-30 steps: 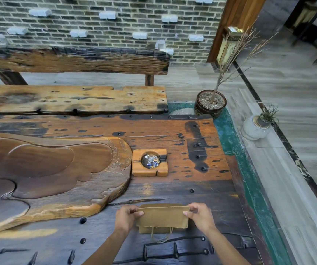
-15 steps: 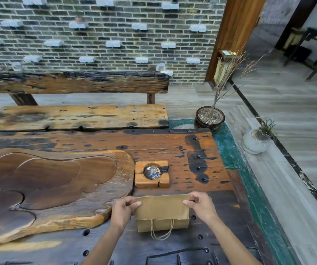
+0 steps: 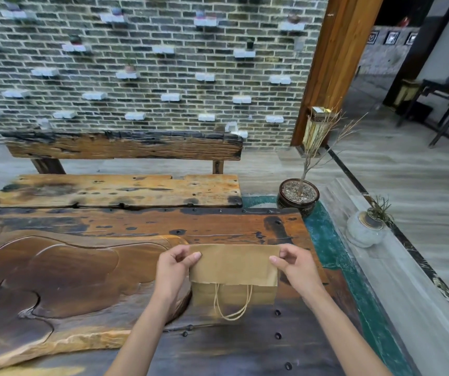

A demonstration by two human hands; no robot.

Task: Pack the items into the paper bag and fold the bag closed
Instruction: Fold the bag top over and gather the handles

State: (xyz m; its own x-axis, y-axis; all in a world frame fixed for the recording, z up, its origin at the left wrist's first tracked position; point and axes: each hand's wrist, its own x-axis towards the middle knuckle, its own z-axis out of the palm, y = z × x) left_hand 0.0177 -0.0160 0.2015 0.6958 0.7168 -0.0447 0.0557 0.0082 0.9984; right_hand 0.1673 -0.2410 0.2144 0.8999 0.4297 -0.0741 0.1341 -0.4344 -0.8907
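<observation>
A brown paper bag (image 3: 234, 267) is held up in front of me over the dark wooden table (image 3: 217, 348). Its top part is folded down over the front, and its twine handle (image 3: 232, 305) dangles below the fold. My left hand (image 3: 174, 270) pinches the bag's upper left corner. At the upper right corner my right hand (image 3: 293, 264) pinches it the same way. The bag's contents are hidden, and the small wooden ashtray block seen earlier is covered by the bag.
A large carved wooden tea tray (image 3: 55, 280) fills the table's left side. A wooden bench (image 3: 120, 191) stands beyond the table. A potted dry twig (image 3: 299, 196) and a grey vase (image 3: 364, 229) stand at the right, by a green strip and stone ledge.
Both hands have lifted the folded bag up off the table and away from me. The camera has tilted upward, showing more of the brick wall. The bag now covers the wooden block.
</observation>
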